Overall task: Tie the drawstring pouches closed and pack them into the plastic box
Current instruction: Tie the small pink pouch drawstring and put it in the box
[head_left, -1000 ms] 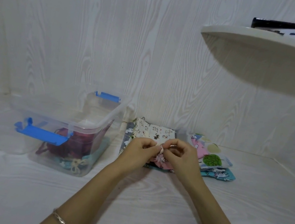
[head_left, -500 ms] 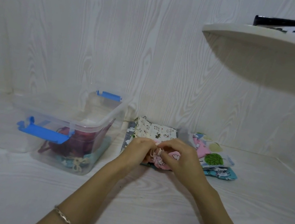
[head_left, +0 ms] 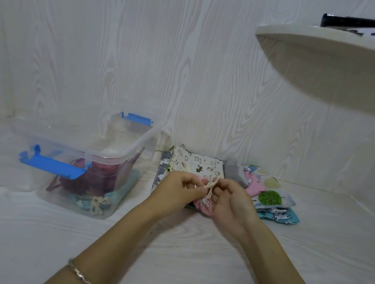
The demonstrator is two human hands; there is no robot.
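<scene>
I get a dim, flat picture with a cool grey cast. Soft light comes from above; the shelf [head_left: 341, 76] shows a shaded underside, and shadows on the table [head_left: 16, 237] are faint. The wide lens bows the edges. The drawstring [head_left: 211, 188] looks soft, and pale glints mark the rim of the plastic box [head_left: 110, 155].
</scene>
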